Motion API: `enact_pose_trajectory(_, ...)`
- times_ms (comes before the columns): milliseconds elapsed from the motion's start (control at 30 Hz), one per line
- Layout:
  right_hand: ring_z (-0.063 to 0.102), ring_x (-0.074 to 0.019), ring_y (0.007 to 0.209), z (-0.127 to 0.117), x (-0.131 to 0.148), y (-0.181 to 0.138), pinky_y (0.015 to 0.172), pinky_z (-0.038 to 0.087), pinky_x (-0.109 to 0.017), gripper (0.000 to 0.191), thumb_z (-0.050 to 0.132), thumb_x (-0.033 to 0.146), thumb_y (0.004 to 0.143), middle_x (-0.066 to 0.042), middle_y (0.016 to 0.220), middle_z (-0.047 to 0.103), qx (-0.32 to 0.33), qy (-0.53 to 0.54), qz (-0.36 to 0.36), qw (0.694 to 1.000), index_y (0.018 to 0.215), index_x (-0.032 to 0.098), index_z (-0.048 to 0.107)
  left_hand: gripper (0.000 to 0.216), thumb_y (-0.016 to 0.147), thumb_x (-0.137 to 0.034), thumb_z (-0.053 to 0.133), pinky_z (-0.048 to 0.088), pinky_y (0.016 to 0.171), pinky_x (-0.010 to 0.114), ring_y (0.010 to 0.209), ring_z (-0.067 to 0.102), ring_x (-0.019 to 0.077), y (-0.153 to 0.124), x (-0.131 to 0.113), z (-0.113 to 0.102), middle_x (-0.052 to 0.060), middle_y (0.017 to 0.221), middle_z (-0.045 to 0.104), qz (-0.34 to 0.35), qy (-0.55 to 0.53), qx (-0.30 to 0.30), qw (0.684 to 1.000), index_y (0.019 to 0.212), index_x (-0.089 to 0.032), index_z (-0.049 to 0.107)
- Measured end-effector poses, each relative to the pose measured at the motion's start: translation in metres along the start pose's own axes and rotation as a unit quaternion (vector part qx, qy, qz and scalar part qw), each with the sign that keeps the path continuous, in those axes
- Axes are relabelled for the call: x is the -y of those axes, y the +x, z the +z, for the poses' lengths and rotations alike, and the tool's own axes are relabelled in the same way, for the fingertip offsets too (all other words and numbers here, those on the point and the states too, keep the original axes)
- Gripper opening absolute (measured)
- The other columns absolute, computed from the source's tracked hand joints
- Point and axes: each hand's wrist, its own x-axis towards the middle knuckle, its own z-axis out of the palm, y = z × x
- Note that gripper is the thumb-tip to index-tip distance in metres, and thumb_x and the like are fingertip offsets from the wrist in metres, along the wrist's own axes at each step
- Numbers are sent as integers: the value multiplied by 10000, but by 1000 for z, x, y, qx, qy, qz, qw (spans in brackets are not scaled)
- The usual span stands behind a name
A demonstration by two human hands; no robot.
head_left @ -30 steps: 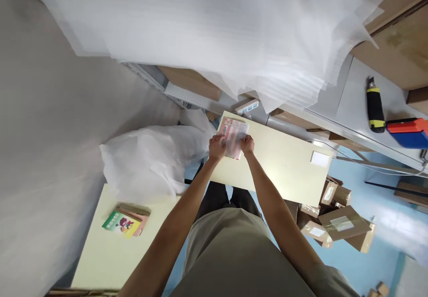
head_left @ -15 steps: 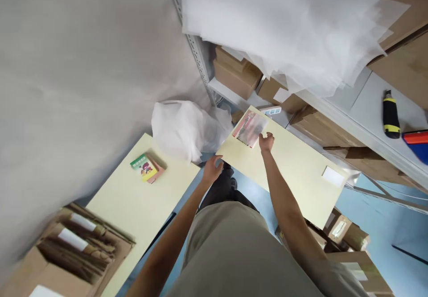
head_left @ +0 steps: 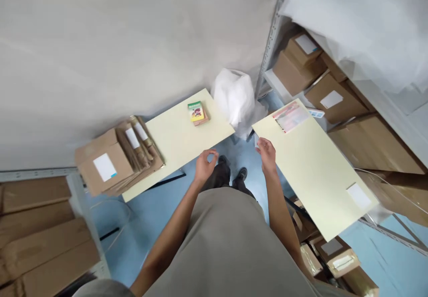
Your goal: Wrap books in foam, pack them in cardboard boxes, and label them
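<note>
My left hand (head_left: 204,167) hovers by the front edge of the left table (head_left: 167,143), fingers loosely curved with a gap at the thumb and nothing in them. Beside the near corner of the right table (head_left: 321,172), my right hand (head_left: 266,153) is half curled, its fingers a little apart. A small pale patch shows at its fingertips; I cannot make out what it is. Behind it on that table lies a red-and-white printed booklet (head_left: 290,117), blurred, perhaps in clear film. A small green-and-yellow booklet (head_left: 195,111) rests on a brown pack on the left table.
Folded cardboard cartons (head_left: 107,165) stand at the left table's far end. A white plastic bag (head_left: 234,96) bulges between the tables. Shelving with boxes (head_left: 331,98) runs along the right, and a white card (head_left: 358,195) lies on the right table. More boxes (head_left: 334,254) sit below.
My view has swung left, bringing the cartons and left table further in. My right hand has drawn back from the red-and-white booklet, which stays on the table. My left hand remains near my body.
</note>
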Motion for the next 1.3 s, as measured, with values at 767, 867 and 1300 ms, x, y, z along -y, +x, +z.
enact_pose_trajectory(767, 785, -273, 1135, 340, -86, -241, 1006, 631, -415, 533, 888, 656, 818, -111, 1237, 828, 239, -90, 73, 964, 1134, 236, 798, 801, 887, -428, 862, 352, 1379, 630, 1689, 395, 460, -46, 311, -340, 239, 1788, 461, -101, 194, -76, 973, 1596, -169, 596)
enact_pose_trajectory(867, 791, -260, 1088, 367, -102, -246, 979, 633, -400, 513, 887, 638, 812, -100, 1190, 837, 268, -129, 97, 950, 1116, 235, 797, 1103, 827, -535, 932, 245, 1415, 645, 1764, 199, 488, -44, 341, -352, 264, 1890, 232, -97, 229, 10, 969, 1733, -143, 441)
enact_pose_trajectory(1300, 789, -262, 1085, 419, -185, -194, 977, 645, -424, 347, 768, 467, 869, -106, 1162, 836, 230, -318, 99, 915, 1111, 218, 782, 1009, 903, -482, 871, 228, 1418, 653, 1777, 146, 481, -49, 365, -346, 255, 1900, 192, -76, 222, 62, 970, 1743, -136, 433)
